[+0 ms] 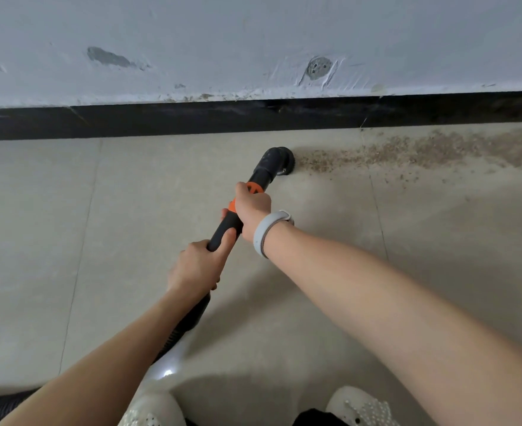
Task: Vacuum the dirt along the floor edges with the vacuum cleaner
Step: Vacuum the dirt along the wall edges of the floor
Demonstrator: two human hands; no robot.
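Observation:
A black vacuum wand [261, 172] with an orange collar points away from me toward the wall. Its round nozzle [279, 158] sits on the beige tile floor at the left end of a strip of brown dirt [422, 150] that runs to the right along the black baseboard [161, 121]. My right hand [252, 210], with a grey wristband, grips the wand at the orange collar. My left hand [195, 267] grips the wand's lower black end, where the ribbed hose [182, 329] begins.
The scuffed white wall [222, 41] rises above the baseboard. Floor tiles left of the nozzle show no dirt. My two white shoes [361, 407] are at the bottom edge, and a loop of black hose [4, 402] lies at the bottom left.

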